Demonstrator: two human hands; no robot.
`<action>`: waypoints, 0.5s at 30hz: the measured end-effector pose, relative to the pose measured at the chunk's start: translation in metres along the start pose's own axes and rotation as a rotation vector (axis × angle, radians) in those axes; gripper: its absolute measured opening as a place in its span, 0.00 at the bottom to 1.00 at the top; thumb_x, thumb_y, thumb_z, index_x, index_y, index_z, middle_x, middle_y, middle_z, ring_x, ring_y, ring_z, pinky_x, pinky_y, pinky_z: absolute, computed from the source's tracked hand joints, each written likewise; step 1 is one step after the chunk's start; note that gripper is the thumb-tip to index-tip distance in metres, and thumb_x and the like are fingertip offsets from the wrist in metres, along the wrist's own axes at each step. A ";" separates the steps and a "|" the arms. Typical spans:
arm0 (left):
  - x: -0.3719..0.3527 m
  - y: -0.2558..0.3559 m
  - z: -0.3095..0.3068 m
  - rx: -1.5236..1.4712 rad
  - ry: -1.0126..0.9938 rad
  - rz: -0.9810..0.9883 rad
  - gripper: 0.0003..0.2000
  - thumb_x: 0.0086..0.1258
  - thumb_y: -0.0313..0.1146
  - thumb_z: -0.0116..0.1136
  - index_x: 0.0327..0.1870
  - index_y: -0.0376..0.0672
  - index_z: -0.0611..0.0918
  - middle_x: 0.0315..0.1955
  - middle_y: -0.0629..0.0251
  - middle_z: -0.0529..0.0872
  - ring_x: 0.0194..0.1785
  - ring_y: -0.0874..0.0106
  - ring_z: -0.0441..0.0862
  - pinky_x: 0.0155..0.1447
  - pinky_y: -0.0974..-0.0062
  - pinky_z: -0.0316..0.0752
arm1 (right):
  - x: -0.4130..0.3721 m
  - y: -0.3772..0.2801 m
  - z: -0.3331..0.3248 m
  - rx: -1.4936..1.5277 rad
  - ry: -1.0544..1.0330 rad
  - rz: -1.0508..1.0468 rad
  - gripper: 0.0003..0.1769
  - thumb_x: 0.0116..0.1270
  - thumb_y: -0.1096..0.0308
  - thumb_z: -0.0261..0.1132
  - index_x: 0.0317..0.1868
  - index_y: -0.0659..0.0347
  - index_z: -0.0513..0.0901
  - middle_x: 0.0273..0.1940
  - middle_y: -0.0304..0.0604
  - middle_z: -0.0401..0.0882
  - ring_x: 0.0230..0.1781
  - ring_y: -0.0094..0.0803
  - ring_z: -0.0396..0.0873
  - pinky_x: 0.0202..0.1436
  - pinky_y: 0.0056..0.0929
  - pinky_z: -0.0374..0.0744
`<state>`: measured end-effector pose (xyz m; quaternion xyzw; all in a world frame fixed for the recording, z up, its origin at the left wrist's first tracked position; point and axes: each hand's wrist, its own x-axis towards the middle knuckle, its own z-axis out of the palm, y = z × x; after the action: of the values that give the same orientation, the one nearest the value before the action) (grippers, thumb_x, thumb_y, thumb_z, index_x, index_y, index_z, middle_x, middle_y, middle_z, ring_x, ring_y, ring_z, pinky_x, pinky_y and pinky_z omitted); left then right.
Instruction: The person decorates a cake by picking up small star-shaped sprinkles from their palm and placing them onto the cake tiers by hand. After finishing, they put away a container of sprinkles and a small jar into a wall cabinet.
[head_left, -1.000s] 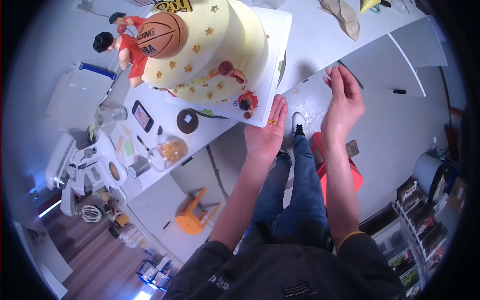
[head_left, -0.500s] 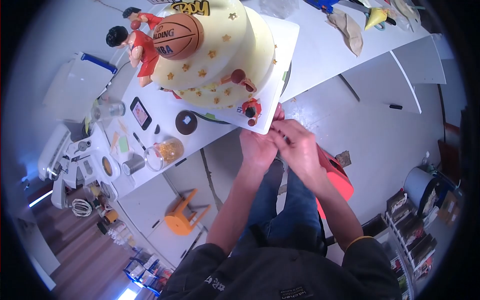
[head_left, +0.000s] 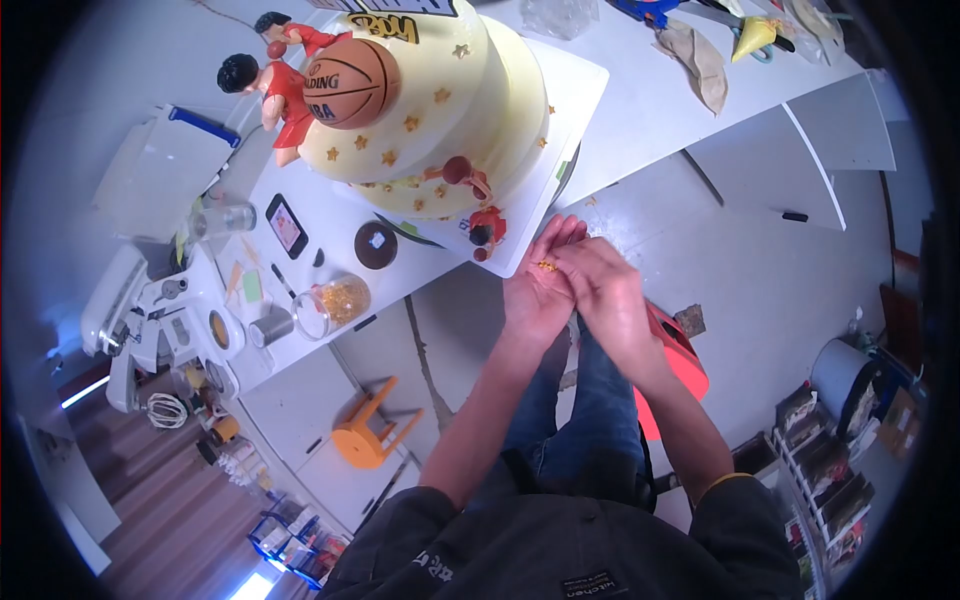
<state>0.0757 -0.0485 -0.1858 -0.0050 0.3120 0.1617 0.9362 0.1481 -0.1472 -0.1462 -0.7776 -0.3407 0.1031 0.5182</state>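
Small gold star sprinkles (head_left: 546,266): a little heap lying on the upturned palm of the left hand, just off the near corner of the cake board
Left hand (head_left: 536,295): palm up and spread flat, fingers stretched towards the board, not closed on anything; the sprinkles simply rest on it
Right hand (head_left: 603,290): lies across the left palm from the right, back of the hand up, fingertips drawn together right at the sprinkles; whether they have one pinched cannot be told
Pale yellow two-tier round cake (head_left: 450,110): dotted with gold stars, standing on the board beyond the hands
Square white cake board (head_left: 580,95): its near corner is just beside the left fingertips
Orange basketball topper (head_left: 345,82): set on the upper tier, tilted towards the left
Red-shirted player figurine (head_left: 272,100): leaning against the cake's left side, beside the ball
Small red figurine (head_left: 487,228): at the foot of the lower tier, near the board's corner
Clear glass jar of gold sprinkles (head_left: 335,303): lying on its side on the table, left of the hands and well apart from them
Round brown disc (head_left: 376,245): between the jar and the board
Long white table (head_left: 640,100): carries the board, jar and disc
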 end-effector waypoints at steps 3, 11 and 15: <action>-0.001 -0.001 0.006 -0.039 0.090 0.007 0.25 0.85 0.41 0.45 0.71 0.29 0.74 0.70 0.48 0.77 0.76 0.54 0.71 0.84 0.57 0.64 | 0.011 -0.001 -0.018 0.188 0.117 0.308 0.09 0.67 0.80 0.71 0.47 0.68 0.89 0.41 0.49 0.87 0.39 0.37 0.88 0.46 0.31 0.86; -0.009 0.009 0.009 -0.046 0.054 0.029 0.25 0.87 0.40 0.46 0.73 0.27 0.69 0.74 0.46 0.71 0.80 0.55 0.66 0.86 0.57 0.61 | 0.074 0.005 -0.063 0.555 0.878 0.416 0.13 0.76 0.74 0.69 0.55 0.73 0.86 0.45 0.48 0.90 0.41 0.28 0.87 0.50 0.27 0.86; -0.012 0.007 0.010 -0.053 0.090 0.018 0.26 0.86 0.41 0.46 0.73 0.28 0.69 0.73 0.47 0.73 0.80 0.55 0.67 0.86 0.56 0.60 | 0.106 -0.033 -0.046 0.341 0.782 0.214 0.11 0.73 0.75 0.70 0.54 0.67 0.89 0.45 0.44 0.91 0.44 0.27 0.88 0.48 0.25 0.85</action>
<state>0.0698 -0.0443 -0.1703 -0.0341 0.3493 0.1781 0.9193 0.2372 -0.1059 -0.0758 -0.6925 -0.0148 -0.0913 0.7155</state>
